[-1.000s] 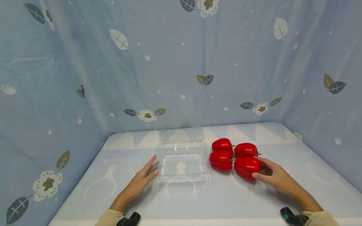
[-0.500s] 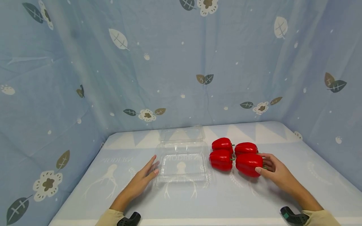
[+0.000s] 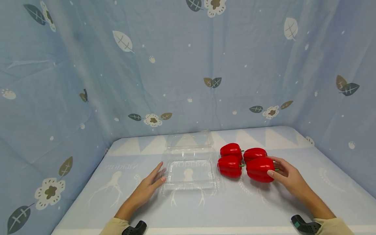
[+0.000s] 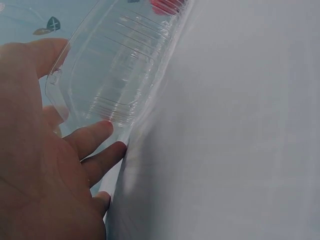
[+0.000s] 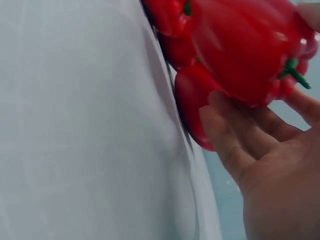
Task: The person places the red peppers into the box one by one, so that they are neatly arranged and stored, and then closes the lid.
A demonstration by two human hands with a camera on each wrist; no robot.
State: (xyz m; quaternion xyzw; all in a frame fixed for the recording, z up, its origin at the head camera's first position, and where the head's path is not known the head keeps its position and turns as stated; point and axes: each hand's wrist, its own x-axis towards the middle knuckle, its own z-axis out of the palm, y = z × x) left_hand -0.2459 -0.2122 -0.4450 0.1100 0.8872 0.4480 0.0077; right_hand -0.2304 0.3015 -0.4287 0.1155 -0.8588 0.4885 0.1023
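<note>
- on the tabletop [image 3: 223, 210], my right hand [image 3: 289, 178] pinched a red pepper [image 3: 259, 169] beside three others [image 3: 230, 166]
- my left hand [image 3: 145, 189] lay spread at the clear container [image 3: 188, 171]
- this seemed the lifting step; the next move needed steadiness

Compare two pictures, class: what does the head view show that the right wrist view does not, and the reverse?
Only the head view: the left hand at the clear plastic container, and the printed flowers on the cloth.
Only the right wrist view: the palm side of the right hand.
Both: the right hand holding a green-stemmed red pepper, with other red peppers beside it.
</note>
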